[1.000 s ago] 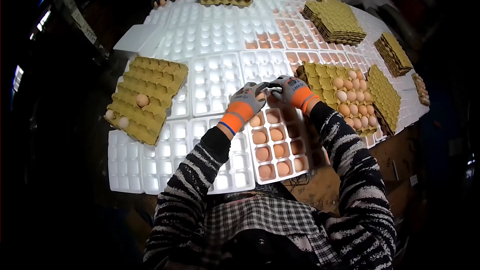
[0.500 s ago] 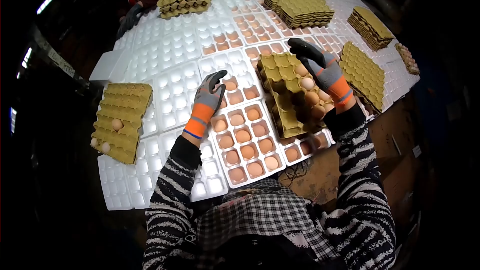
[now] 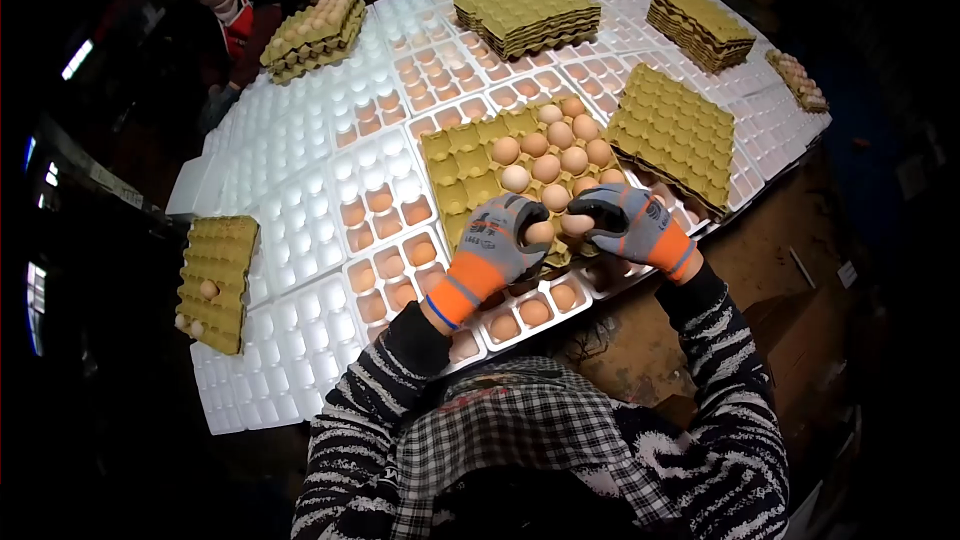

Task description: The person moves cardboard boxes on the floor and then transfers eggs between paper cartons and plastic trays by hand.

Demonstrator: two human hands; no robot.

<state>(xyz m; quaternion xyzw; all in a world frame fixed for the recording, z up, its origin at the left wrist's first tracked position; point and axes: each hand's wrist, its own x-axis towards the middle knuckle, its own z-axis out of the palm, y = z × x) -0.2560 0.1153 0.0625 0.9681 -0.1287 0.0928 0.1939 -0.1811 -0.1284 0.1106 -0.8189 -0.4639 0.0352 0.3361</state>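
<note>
Both hands wear grey gloves with orange cuffs and meet at the near edge of a yellowish pulp egg tray (image 3: 455,162). My left hand (image 3: 498,238) curls round a brown egg (image 3: 539,232). Close beside it, my right hand (image 3: 638,223) closes thumb and fingers on another egg (image 3: 577,225). Several more eggs, such as a pale egg (image 3: 515,178), sit in the tray's middle and right cups; its left cups hold none. The pulp tray rests over white foam trays, and a foam tray (image 3: 487,338) with eggs in its cells shows in front of it.
White foam trays (image 3: 300,205) cover the table. Stacked pulp trays (image 3: 525,15) stand at the back, and a leaning pulp tray (image 3: 675,135) lies right. At left sits a pulp tray (image 3: 222,270) with a few eggs. A co-worker (image 3: 235,30) is at the far left.
My left hand has moved right to the pulp tray, and my right hand has come down toward me. Both have closed on eggs. The pulp tray now lies flatter, and the view has shifted.
</note>
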